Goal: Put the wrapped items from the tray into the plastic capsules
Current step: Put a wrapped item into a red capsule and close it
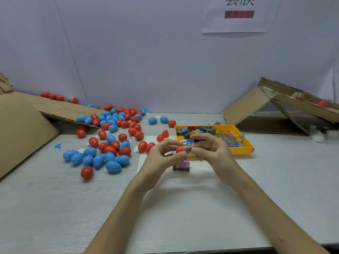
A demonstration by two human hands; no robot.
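Wrapped item (pixel 189 148) is sitting at the open mouth of the red capsule (pixel 180 149), between my hands, just in front of the yellow tray (pixel 244 150). From the head camera I am seeing my left hand (pixel 163 156) pinching the smooth plastic shell and my right hand (pixel 211 151) pinching the crinkly wrapper, whose long axis is lying left-right.

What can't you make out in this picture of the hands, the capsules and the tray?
Head view:
- How far the wrapped item sits in the red capsule: fingers of the left hand and right hand cover it.
- Print on the packets in the yellow tray: too small.
- Red things on the right cardboard ramp: blurred.
- Wall sign: text cut off by the top edge.
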